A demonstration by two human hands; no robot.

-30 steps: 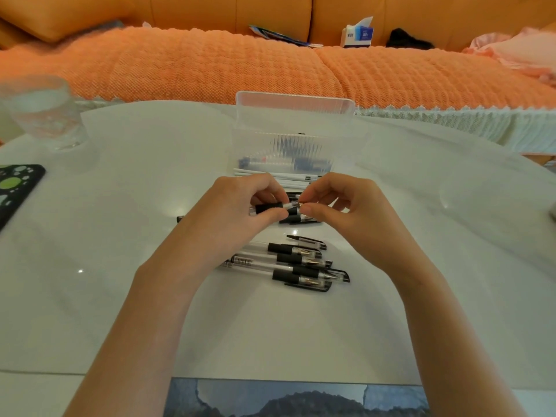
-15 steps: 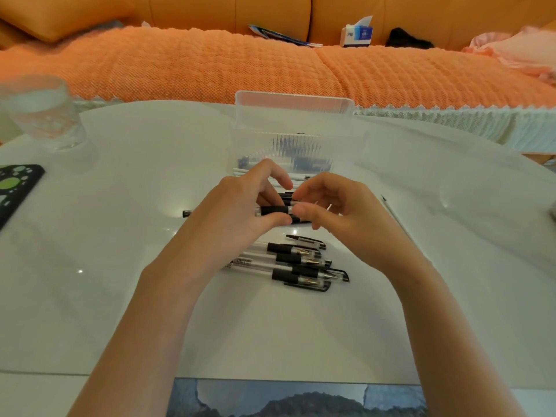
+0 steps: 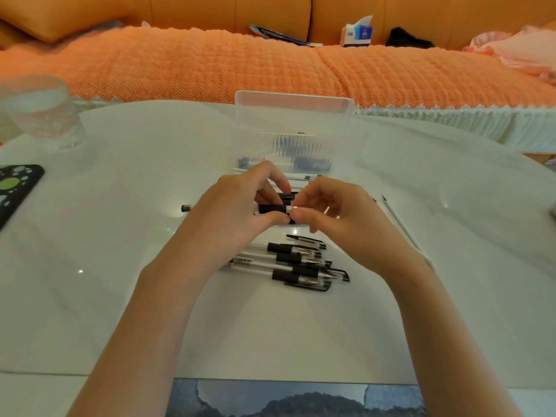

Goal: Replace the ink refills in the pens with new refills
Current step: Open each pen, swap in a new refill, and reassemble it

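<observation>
- Single view: a wide-angle camera worn on the head, facing forward and down from the person's seat at the near side of the white table [image 3: 90, 296].
- Both forearms enter from the bottom edge. The left hand [image 3: 237, 212] and right hand [image 3: 337, 218] meet near frame centre, close to the lens, pinching one pen [image 3: 272, 209].
- Loose pens [image 3: 301, 263] sit just below centre, the clear box [image 3: 293, 130] just above.
- Top third: the orange sofa [image 3: 195, 64] beyond the table's far edge.
- Left margin: the glass [image 3: 39, 112], and the phone [image 3: 15, 191] cut by the frame edge.
- Table edges bow toward the margins.
</observation>
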